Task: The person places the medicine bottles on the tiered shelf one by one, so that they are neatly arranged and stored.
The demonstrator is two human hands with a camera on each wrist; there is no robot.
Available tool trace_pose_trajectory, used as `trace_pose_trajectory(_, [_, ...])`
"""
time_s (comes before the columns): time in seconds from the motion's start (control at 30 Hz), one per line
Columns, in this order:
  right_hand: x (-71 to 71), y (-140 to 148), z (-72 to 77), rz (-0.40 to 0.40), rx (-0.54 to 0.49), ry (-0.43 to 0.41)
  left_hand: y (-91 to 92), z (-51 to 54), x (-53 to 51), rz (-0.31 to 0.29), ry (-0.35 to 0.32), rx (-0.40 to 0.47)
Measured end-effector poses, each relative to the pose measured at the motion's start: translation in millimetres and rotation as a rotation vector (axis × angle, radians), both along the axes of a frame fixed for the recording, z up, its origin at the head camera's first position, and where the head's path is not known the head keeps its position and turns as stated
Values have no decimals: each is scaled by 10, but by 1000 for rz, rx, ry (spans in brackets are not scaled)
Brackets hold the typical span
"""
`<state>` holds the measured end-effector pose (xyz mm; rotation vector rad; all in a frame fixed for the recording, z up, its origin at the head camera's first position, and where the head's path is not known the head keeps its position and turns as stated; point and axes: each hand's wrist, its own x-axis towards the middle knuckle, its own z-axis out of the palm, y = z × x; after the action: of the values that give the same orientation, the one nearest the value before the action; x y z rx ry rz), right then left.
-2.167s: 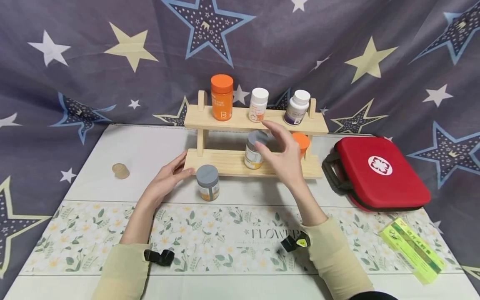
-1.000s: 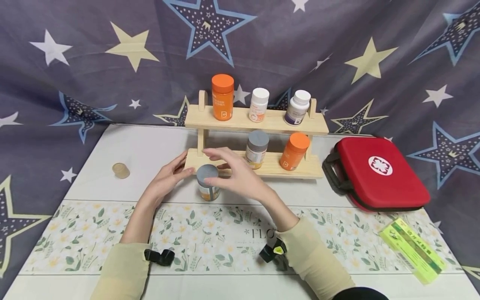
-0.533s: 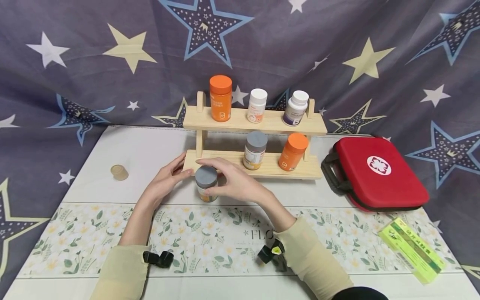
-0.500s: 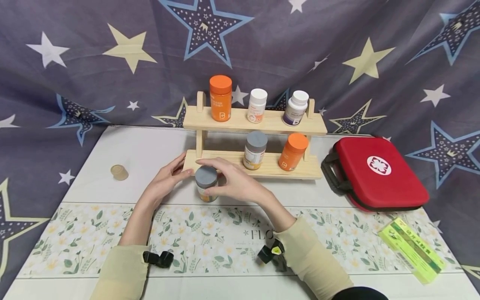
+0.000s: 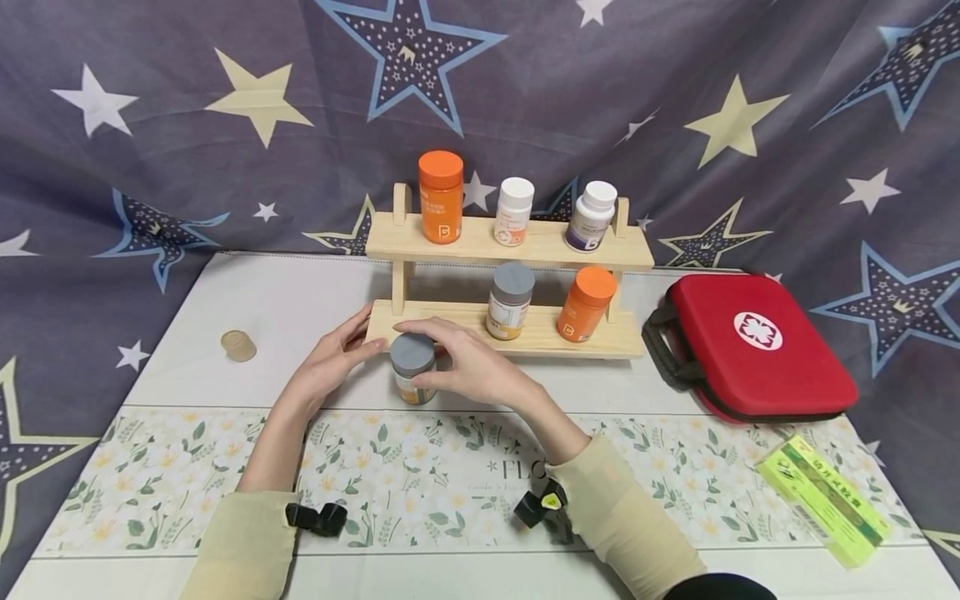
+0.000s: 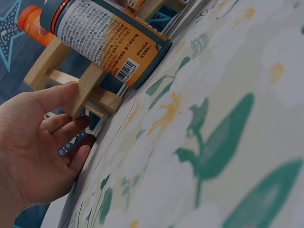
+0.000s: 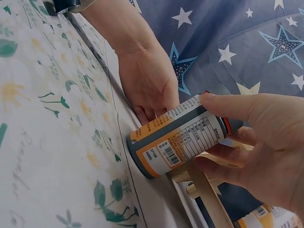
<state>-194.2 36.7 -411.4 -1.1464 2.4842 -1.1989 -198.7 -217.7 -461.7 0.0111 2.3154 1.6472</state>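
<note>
In the head view, my right hand (image 5: 480,367) holds a pill bottle (image 5: 412,354) with a grey lid, thumb on the near side and fingers on the far side. That bottle stands in front of the left end of a two-tier wooden rack (image 5: 450,315). In the right wrist view the bottle's label (image 7: 175,137) faces out in white and orange. My left hand (image 5: 330,360) grips the left end of the rack's lower board; the left wrist view has the thumb on the wood (image 6: 84,92) and fingers behind it.
A second grey-lidded bottle (image 5: 512,302) and an orange bottle (image 5: 585,307) stand on the lower tier. Above are a tall orange bottle (image 5: 441,200) and two white-capped bottles (image 5: 514,212). Rightward lie a red first-aid case (image 5: 757,342) and green box (image 5: 823,500); leftward, a tan stopper-like piece (image 5: 238,345).
My right hand has moved left and down from beside the grey-lidded bottle on the lower tier and taken hold of the front one. My left hand has stayed on the rack.
</note>
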Motion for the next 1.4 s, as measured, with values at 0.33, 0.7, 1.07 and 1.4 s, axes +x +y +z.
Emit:
trace_pose_trajectory(0.33, [-2, -15, 6, -6, -37, -35, 3, 9, 9, -1, 4, 0])
trace_pose_trajectory(0.7, [25, 7, 95, -22, -112, -32, 1, 3, -1, 2, -3, 1])
trace_pose_trajectory(1.07, [46, 43, 165, -63, -202, -15, -4, -15, -10, -1, 8, 11])
trace_pose_trajectory(1.4, [2, 37, 209, -155, -235, 44, -7, -15, -8, -10, 4, 21])
